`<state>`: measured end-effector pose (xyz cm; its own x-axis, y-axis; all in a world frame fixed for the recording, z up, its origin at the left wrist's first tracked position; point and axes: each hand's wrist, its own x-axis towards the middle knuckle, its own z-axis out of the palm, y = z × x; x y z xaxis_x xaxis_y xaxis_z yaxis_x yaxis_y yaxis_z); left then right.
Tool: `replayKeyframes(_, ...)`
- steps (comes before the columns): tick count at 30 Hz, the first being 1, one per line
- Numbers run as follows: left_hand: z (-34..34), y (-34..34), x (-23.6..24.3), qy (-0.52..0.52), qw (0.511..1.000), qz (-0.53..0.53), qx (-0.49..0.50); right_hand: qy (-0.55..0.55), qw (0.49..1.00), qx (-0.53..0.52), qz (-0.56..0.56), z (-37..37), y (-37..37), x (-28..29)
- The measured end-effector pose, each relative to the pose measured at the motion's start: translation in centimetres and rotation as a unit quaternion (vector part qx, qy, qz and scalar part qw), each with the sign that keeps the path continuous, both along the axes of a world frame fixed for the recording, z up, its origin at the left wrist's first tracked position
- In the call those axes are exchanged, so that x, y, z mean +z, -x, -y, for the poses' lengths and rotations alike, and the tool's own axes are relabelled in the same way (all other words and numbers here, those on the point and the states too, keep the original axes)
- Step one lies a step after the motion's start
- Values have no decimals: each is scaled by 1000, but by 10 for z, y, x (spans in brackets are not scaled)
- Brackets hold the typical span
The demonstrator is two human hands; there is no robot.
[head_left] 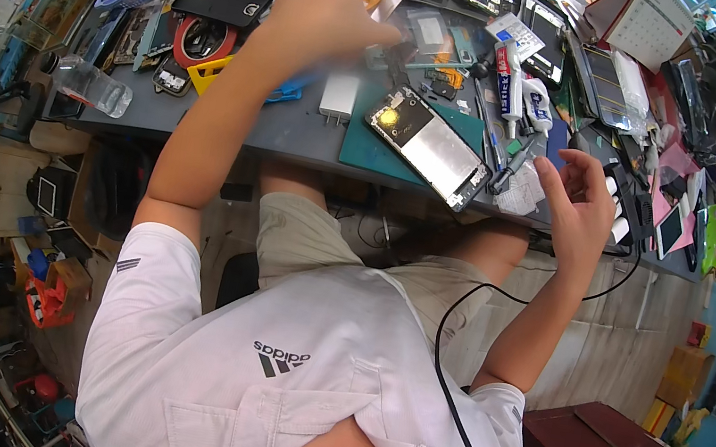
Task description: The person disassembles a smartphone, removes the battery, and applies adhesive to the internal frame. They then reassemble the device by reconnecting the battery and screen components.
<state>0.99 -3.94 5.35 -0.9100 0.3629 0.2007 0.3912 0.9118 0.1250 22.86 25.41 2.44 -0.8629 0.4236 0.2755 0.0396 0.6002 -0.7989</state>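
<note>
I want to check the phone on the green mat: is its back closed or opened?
Opened. The phone lies flat on the green mat with no back cover; a bare metal plate and a yellowish part show inside.

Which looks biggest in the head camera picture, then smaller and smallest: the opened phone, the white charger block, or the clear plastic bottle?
1. The opened phone on the green mat looks largest.
2. The clear plastic bottle lying at the table's left edge comes next.
3. The white charger block looks smallest.
The bottle sits near the curved rim of the picture, so its size is less sure.
</note>
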Motion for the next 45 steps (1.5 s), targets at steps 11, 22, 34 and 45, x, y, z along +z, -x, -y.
replayKeyframes(11,5,-68,32,-576,750,228,-232,245,918,277,-146,63,11,19)
replayKeyframes(22,-43,-116,20,-602,697,155,-356,199,925,274,-173,83,4,33)
replayKeyframes(34,-15,-89,21,-463,787,20,-407,278,918,222,-175,56,-20,41)
replayKeyframes(45,42,-33,-49,-216,860,197,-419,285,921,204,-170,11,-43,26)
